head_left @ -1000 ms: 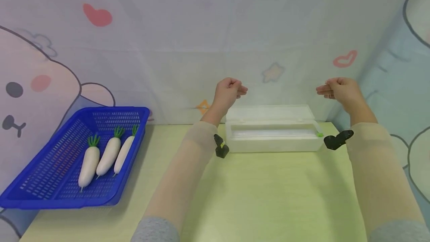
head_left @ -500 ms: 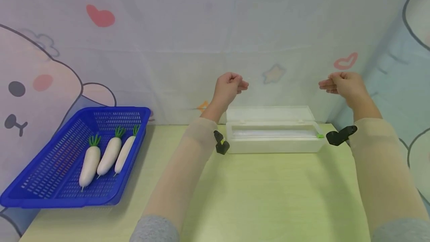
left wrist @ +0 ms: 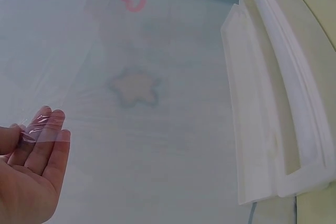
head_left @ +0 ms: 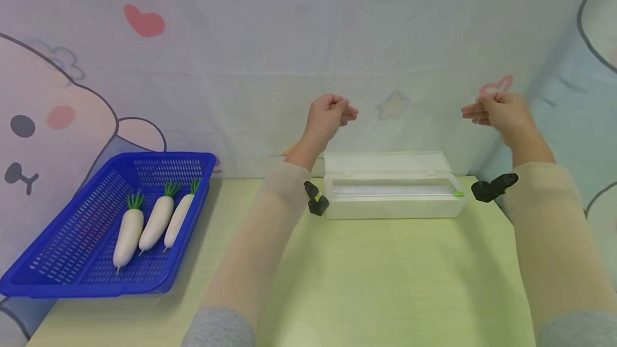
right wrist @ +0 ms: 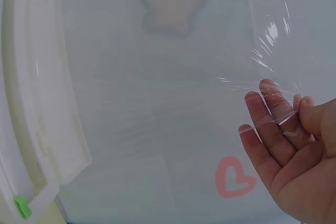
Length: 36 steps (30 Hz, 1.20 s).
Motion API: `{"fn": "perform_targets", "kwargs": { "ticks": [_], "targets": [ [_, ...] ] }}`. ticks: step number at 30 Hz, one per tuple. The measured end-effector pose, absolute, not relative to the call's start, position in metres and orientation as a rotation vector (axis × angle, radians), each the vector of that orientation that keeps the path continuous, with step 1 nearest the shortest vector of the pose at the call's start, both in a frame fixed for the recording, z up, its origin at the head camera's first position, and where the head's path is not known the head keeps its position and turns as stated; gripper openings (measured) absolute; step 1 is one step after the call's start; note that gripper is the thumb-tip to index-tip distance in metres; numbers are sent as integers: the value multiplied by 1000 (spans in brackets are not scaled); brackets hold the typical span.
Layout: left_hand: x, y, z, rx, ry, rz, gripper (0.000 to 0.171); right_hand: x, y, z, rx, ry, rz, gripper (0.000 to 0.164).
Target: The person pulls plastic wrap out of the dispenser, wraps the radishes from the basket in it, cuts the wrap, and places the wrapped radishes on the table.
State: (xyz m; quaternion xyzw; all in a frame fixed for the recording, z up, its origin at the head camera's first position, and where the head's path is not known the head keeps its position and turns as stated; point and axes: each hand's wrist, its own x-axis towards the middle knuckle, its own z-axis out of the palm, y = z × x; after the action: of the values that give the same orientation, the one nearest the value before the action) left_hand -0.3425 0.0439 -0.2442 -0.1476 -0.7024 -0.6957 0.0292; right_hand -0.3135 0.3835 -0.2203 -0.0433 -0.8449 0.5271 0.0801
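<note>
A sheet of clear plastic wrap (right wrist: pixel 271 34) is stretched between both hands, nearly invisible apart from glints and creases. My left hand (head_left: pixel 326 117) pinches one corner between thumb and index finger, the other fingers extended behind the film. On the far side my right hand (head_left: pixel 507 114) pinches the opposite corner in the same way. Below them stands a white wrap dispenser box (head_left: pixel 392 209), its lid (head_left: pixel 385 162) tipped back. Inside the box lies a pale roll (head_left: pixel 392 190), and a small green slider (head_left: pixel 459 194) sits at its right end.
A blue plastic basket (head_left: pixel 115 289) stands at the left with three white radishes (head_left: pixel 156 224) in it, green tops toward the back. Behind the light green table (head_left: pixel 385 272) hangs a printed cloth (head_left: pixel 270 42). Each forearm wears a black wrist mount (head_left: pixel 494 187).
Both hands have risen, the right one also shifting slightly to the right. Their pinch on the plastic wrap looks the same. The dispenser box and the basket stay in place.
</note>
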Motion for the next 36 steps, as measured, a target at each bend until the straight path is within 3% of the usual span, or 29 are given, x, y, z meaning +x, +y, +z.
{"fn": "perform_targets", "kwargs": {
  "ticks": [23,30,36],
  "targets": [
    [-337,41,-227,-539,-2113,-2144,22,-297,386,-197,3,-2396,1688,26],
    [-326,25,-228,-658,-2172,-2017,16,-284,390,-199,167,-2474,1537,33],
    [-308,10,-232,-776,-2207,-1914,14,-268,390,-205,136,-2604,1303,35]
  ]
}}
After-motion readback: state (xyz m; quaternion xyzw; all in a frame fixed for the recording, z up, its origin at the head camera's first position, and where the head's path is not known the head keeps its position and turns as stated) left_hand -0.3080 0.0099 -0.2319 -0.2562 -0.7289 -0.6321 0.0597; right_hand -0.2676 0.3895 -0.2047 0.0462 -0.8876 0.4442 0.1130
